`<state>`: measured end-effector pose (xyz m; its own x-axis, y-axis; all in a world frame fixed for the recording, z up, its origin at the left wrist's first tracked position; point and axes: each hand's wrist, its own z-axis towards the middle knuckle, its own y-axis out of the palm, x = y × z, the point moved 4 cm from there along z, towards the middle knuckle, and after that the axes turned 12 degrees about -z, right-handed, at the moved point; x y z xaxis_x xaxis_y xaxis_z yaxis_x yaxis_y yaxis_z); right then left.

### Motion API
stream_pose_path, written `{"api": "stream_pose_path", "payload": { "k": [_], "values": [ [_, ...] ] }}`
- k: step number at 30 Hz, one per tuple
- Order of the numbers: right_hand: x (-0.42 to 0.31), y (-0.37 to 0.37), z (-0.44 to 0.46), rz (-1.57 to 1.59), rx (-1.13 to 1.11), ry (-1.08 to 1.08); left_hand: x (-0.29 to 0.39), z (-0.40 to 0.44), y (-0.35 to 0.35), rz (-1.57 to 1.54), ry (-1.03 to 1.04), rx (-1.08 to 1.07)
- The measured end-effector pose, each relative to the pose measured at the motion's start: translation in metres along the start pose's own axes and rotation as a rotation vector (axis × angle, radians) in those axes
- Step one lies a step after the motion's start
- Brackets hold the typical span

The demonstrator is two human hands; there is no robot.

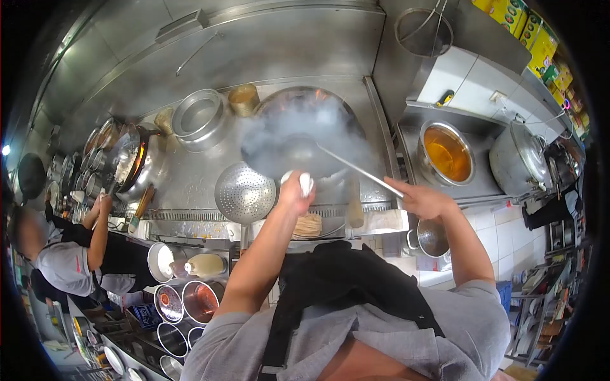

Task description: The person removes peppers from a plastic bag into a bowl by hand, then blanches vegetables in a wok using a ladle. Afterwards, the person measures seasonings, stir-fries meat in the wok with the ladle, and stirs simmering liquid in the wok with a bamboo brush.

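Note:
At the near rim of a large steaming wok [330,180], my left hand [293,197] is closed around a folded white cloth [306,184]. Whether the cloth also grips the wok's handle cannot be made out. My right hand [422,198] is wrapped round the end of a long-handled metal cooking tool [362,170], which slants down into the wok. Thick steam hides the tool's head and the wok's contents. Left of my left hand, a round perforated strainer [245,193] rests on the stove. A wooden handle [355,204] sticks out at the wok's near side.
A metal bowl of orange liquid [448,152] and a lidded pot [518,159] stand at right. Stacked metal pans [198,117] sit back left. A co-worker [70,260] works at a flaming wok [143,162]. Sauce pots [202,298] stand lower left.

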<state>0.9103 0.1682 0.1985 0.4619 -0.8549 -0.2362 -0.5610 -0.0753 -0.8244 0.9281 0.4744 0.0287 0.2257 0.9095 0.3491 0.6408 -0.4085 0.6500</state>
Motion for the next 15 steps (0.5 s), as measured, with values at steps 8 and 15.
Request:
{"api": "stream_pose_path", "payload": {
  "k": [8, 15],
  "values": [
    [-0.017, 0.058, 0.084, -0.227, 0.115, 0.171, -0.039, 0.041, -0.09, 0.186, 0.064, -0.16],
    [-0.005, 0.065, 0.041, -0.1, 0.168, 0.169, -0.02, -0.008, -0.067, 0.013, -0.007, -0.134]
  ]
}}
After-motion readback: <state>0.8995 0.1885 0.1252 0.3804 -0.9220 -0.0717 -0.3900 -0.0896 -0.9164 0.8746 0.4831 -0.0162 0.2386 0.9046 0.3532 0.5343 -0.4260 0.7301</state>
